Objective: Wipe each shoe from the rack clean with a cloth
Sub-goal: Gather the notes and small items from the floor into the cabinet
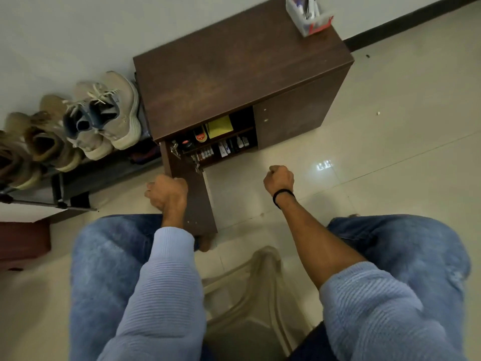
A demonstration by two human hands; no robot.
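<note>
Several shoes stand on a low dark rack [75, 178] at the left against the wall: a beige sneaker pair [109, 113] nearest the cabinet, tan and brown shoes [39, 142] further left. A brown cabinet [234, 74] stands beside the rack with its left door [192, 183] swung open. Inside, a yellow cloth [220, 125] lies on the upper shelf beside polish tins [194, 142]. My left hand [166, 194] grips the top edge of the open door. My right hand [279, 178] hovers as a closed fist over the floor, holding nothing.
I sit on a beige plastic stool [250, 290], knees in blue jeans spread wide. A clear box of tubes [308, 15] stands on the cabinet's back right corner. A dark red box [23, 243] sits on the floor at left. Pale tiled floor [390, 152] stretches to the right.
</note>
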